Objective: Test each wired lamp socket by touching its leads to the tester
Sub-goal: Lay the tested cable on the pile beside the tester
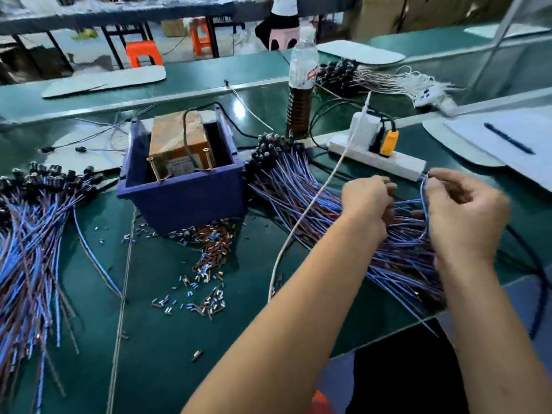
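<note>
Both hands are working over the right-hand bundle of wired sockets, whose blue and brown leads are fanning toward the person while the black socket heads are bunching beside the blue bin. The right hand is pinching a single blue lead between thumb and fingertips and lifting its end clear of the pile; the left hand is curling its fingers into the leads, though which wire it is gripping I cannot tell. The tester, a taped box with two upright screw posts, is sitting inside the bin, well apart from both hands. The step in hand looks like separating one socket's pair from the tangle. To do it well, the person should be drawing out both leads of the same socket, keeping their bare ends spread, and carrying them across the white cable without dragging neighbours along. A second bundle is lying left of the bin.
</note>
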`<act>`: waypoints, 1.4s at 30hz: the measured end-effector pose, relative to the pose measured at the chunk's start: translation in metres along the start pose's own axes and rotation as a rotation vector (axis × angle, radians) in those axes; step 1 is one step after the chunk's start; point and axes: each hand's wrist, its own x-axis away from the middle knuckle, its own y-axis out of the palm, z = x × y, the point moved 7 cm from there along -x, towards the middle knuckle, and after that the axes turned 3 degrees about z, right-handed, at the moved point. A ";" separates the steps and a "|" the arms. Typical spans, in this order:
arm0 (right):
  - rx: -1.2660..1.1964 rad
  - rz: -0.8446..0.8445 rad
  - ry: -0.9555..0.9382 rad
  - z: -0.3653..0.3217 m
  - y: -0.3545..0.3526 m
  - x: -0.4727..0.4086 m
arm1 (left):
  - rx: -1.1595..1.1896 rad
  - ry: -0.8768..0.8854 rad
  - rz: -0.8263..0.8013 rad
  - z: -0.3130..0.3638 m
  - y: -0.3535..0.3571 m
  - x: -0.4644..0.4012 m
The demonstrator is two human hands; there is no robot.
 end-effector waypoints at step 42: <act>0.990 -0.639 -0.466 -0.086 0.066 0.045 | -1.043 0.789 0.853 0.093 -0.125 0.019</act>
